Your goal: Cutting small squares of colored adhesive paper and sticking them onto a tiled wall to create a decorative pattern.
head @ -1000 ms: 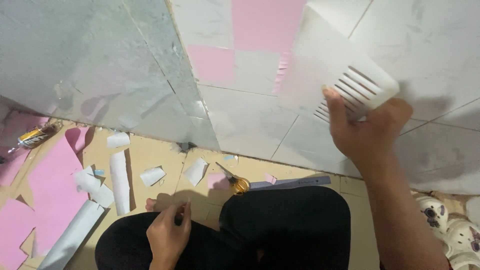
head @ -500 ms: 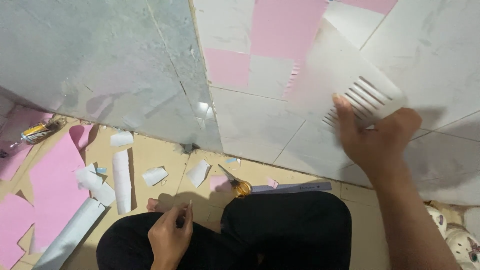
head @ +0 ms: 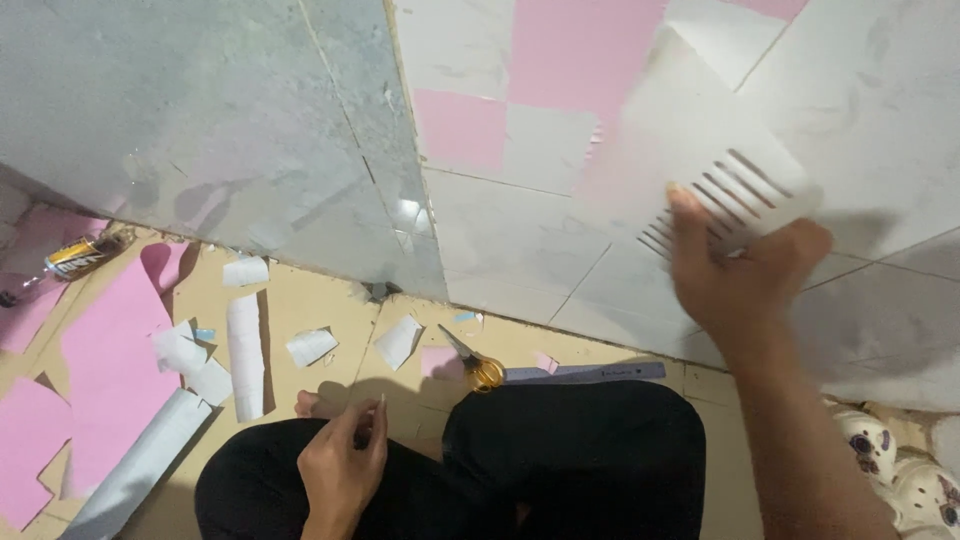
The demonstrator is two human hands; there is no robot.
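A: What's the right hand (head: pixel 745 275) doing?

B: It's up at two o'clock, fingers closed around a white comb-like scraper (head: pixel 745 195), pressing it flat against the white and pink sheet (head: pixel 640 130) on the tiled wall (head: pixel 500 235).

A: And the left hand (head: pixel 342 465)?

B: Down at seven o'clock above the black-clad knee, fingers loosely curled; I cannot tell whether they pinch anything.

A: The floor?

B: Scissors (head: pixel 478 367) and a ruler (head: pixel 590 373) at six o'clock, paper scraps at eight, a can (head: pixel 80 256) at nine.

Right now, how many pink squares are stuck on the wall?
3, each partly cut off or covered: one low, a larger one above it, one at the top edge. More may lie out of view.
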